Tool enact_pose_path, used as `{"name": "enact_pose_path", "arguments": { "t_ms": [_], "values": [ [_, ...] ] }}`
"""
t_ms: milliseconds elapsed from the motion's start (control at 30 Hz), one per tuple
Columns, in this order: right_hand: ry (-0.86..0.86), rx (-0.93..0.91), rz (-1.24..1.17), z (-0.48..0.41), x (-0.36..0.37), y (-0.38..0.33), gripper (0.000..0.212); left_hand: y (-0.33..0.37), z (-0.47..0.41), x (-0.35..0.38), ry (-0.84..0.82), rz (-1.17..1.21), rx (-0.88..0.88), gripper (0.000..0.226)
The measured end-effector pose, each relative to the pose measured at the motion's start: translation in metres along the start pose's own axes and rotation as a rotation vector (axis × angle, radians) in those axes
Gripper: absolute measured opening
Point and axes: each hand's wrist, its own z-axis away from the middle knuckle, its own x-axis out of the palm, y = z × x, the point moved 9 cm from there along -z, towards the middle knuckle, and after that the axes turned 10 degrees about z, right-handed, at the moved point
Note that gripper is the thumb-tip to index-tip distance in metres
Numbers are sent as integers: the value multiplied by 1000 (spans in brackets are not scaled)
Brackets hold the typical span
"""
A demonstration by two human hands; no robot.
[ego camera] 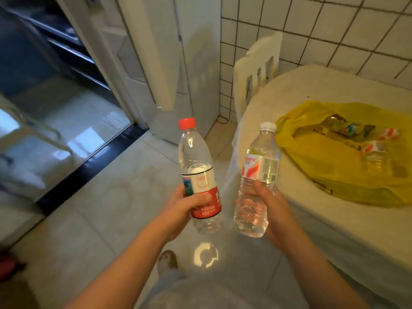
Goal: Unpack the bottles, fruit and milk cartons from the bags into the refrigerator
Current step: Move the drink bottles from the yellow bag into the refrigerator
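Head: left hand (178, 208), right hand (275, 211) around bottles (197, 152)

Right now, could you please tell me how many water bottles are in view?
2: the red-capped clear plastic bottle in the left hand, and the white-capped clear plastic bottle in the right hand. The yellow plastic bag may hide more.

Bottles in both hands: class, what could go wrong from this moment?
1. The left hand grips the red-capped bottle and the right hand the white-capped bottle, so no hand is free to open anything; a bottle may slip.
2. The yellow bag lies open near the edge of the table; its contents might slide out.
3. The dark threshold strip on the glossy floor could cause a stumble.
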Motion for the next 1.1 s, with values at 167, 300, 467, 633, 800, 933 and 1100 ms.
{"name": "enact_pose_path", "arguments": {
  "t_ms": [167,300,467,633,800,933,1100],
  "values": [
    [-91,5,136,-43,129,8,83,41,3,-123,87,16,68,61],
    [-162,-3,216,-71,253,17,65,79,7,-236,189,15,104,68],
    [-255,6,285,-99,400,32,56,123,23,-367,319,58,131,51],
    [-306,15,384,-126,509,40,77,160,28,-457,404,105,156,51],
    [-343,-21,430,-165,581,29,66,193,7,-516,489,187,177,50],
    [-368,-52,435,-212,631,10,67,232,-29,-550,499,184,222,49],
    [-379,-135,420,-295,692,-33,54,308,-98,-582,481,145,333,47]
  ]
}}
